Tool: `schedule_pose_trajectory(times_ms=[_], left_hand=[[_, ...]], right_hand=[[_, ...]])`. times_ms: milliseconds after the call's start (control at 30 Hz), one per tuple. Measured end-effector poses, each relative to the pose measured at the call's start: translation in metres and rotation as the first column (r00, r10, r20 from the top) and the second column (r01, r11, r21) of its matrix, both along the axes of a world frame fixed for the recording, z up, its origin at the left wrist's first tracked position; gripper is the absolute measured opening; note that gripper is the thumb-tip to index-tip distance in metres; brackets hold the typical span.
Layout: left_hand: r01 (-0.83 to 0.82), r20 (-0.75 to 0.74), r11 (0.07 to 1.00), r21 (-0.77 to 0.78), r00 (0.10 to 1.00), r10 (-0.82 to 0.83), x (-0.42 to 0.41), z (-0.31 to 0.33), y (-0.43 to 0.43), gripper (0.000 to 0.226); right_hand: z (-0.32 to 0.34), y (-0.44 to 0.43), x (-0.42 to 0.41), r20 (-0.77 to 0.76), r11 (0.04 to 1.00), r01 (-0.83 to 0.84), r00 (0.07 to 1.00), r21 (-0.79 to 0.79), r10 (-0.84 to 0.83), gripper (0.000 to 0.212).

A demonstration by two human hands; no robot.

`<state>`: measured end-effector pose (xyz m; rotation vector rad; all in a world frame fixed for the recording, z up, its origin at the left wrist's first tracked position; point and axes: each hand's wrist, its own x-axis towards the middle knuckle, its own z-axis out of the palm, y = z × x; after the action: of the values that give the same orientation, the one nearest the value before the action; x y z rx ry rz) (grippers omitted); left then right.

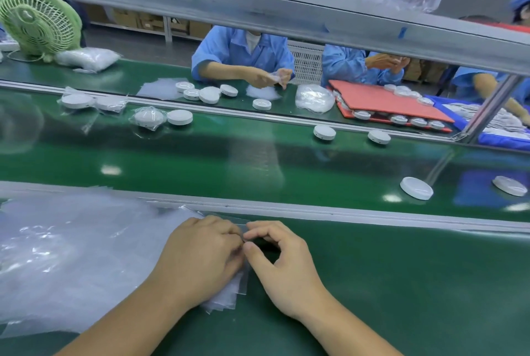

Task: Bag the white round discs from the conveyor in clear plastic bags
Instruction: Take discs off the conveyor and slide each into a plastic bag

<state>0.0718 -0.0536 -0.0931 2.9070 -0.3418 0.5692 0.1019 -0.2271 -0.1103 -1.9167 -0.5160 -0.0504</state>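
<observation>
While the left hand (200,255) and right hand (282,265) meet palms-down, both pinch one clear bag (229,290)

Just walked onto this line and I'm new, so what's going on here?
A person's left hand and right hand pinch the edge of a clear bag atop a pile of bags on the near bench, apparently to open it. No disc is in the hands yet. Bare white discs lie on the green conveyor to the right, and bagged discs lie at its far left. A worker across the belt handles clear plastic too.
</observation>
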Motion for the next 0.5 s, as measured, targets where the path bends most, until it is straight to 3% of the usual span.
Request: schedule_pose_trajectory(times_ms=[100, 267, 500], left_hand=[[-0.015, -0.023, 1.000, 0.013, 1.000, 0.016, 0.0027, 0.0111, 0.0046, 0.032], [-0.057, -0.187, 0.996, 0.062, 0.980, 0.067, 0.0040, 0.0061, 0.0107, 0.046], [-0.067, -0.181, 0.995, 0.068, 0.980, 0.078, 0.0097, 0.0045, 0.0044, 0.041]], right_hand=[[0.0006, -0.0013, 0.0013, -0.002, 1.000, -0.010, 1.000, 0.019, 0.010, 0.012], [0.0021, 0.0011, 0.0003, 0.022, 1.000, -0.009, 1.000, 0.019, 0.009, 0.017], [0.0019, 0.0007, 0.0017, -0.005, 1.000, -0.022, 1.000, 0.012, 0.022, 0.017]])
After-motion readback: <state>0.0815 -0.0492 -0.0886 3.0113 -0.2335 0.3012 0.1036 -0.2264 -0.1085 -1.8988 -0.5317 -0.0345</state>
